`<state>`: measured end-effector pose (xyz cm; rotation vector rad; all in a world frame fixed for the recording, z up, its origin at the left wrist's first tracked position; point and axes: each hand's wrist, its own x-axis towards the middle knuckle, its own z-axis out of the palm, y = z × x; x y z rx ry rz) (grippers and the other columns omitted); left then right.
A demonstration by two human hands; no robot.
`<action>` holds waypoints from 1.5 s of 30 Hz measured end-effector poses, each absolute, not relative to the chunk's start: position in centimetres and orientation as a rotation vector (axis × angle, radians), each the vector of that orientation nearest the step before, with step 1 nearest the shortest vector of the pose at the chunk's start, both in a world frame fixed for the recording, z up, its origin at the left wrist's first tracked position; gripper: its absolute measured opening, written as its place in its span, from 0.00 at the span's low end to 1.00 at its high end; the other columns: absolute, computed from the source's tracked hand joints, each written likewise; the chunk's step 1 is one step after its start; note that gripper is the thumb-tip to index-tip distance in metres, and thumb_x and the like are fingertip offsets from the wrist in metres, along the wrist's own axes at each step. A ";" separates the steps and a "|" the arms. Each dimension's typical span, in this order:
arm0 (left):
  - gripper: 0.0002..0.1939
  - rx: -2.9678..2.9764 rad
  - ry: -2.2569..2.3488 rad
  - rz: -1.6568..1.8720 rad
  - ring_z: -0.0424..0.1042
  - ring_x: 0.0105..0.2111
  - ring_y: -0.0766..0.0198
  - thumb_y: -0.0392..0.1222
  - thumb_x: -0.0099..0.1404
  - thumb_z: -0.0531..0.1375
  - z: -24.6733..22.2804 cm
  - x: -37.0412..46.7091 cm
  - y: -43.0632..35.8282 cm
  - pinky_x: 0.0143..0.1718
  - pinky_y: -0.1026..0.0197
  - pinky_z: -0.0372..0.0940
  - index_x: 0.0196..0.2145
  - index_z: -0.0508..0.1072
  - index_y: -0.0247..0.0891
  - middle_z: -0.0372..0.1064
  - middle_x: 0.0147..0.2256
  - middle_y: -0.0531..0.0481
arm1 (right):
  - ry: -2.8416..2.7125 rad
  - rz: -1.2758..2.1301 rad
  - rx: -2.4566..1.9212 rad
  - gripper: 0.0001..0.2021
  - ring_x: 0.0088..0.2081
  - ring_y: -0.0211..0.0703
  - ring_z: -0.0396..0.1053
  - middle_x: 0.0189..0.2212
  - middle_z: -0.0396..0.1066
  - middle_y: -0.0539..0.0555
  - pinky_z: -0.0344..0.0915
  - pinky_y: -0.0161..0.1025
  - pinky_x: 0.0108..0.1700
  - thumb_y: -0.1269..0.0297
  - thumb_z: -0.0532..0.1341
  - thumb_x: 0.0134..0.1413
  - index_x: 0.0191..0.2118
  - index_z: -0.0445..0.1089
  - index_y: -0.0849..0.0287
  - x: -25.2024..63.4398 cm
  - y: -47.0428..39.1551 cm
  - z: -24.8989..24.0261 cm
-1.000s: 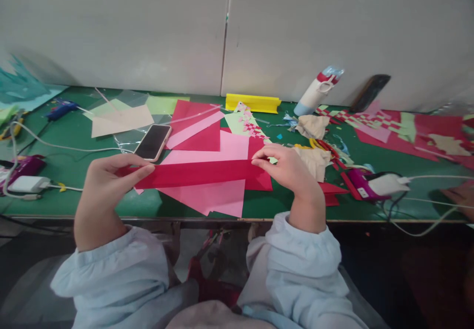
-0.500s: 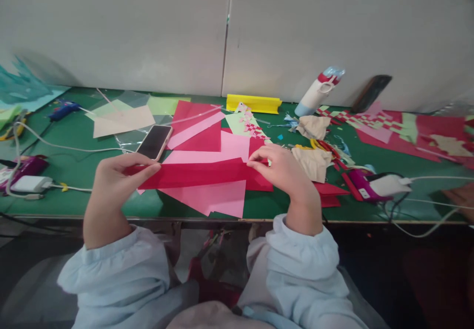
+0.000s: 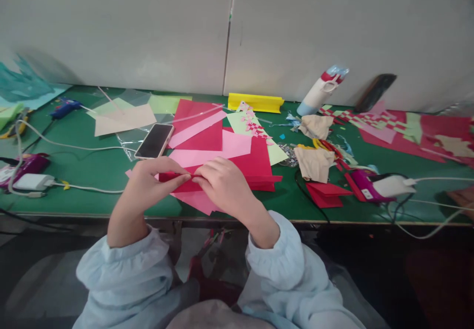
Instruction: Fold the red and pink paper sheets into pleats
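Note:
A folded strip of red paper [image 3: 264,180] stretches sideways above the sheets near the table's front edge. My left hand [image 3: 153,178] pinches its upper edge between thumb and fingers. Close beside it, my right hand [image 3: 224,185] pinches the same edge, its fingertips almost touching those of the left. The hands cover much of the strip. Beneath lie a pink paper sheet [image 3: 218,150] and a larger red sheet [image 3: 255,157]. Just beyond my left hand rests a phone [image 3: 154,141] with a dark screen.
On the green table [image 3: 89,163] stand a white bottle [image 3: 320,92] and a yellow folded paper [image 3: 255,102]. White cables run to purple power strips [image 3: 365,185] at both sides. A glue gun [image 3: 64,107] lies left. Beige cloth pieces [image 3: 314,163] and red folded paper [image 3: 328,194] lie right.
My right hand has slid left along the red paper strip until it meets my left hand, which has shifted slightly right and down. The strip's right end now shows past my right hand.

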<state>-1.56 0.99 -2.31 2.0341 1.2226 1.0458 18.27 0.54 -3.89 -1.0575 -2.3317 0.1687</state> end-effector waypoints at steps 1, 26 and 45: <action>0.04 2.042 1.203 1.029 0.73 0.28 0.62 0.42 0.57 0.65 -2.3 -1.5 1.0 0.31 0.61 0.66 0.26 0.79 0.42 0.76 0.27 0.50 | -2.325 0.170 -1.043 0.11 0.40 0.46 0.69 0.34 0.76 0.57 0.62 0.43 0.45 0.65 0.55 0.66 0.36 0.73 0.61 18.1 0.5 -3.9; 0.08 1.612 1.593 1.280 0.67 0.22 0.68 0.43 0.52 0.69 -2.3 -5.4 0.3 0.21 0.65 0.63 0.29 0.79 0.36 0.76 0.27 0.50 | -2.044 0.353 -1.293 0.06 0.34 0.44 0.73 0.31 0.77 0.52 0.66 0.41 0.40 0.65 0.63 0.56 0.31 0.77 0.55 30.5 2.5 -2.8; 0.26 1.197 1.358 1.575 0.73 0.24 0.68 0.37 0.44 0.74 -2.9 -3.0 2.1 0.26 0.69 0.71 0.44 0.78 0.36 0.77 0.25 0.52 | -2.029 -0.085 -1.294 0.07 0.45 0.53 0.70 0.40 0.76 0.57 0.65 0.51 0.50 0.66 0.64 0.55 0.41 0.75 0.56 29.3 2.6 -2.9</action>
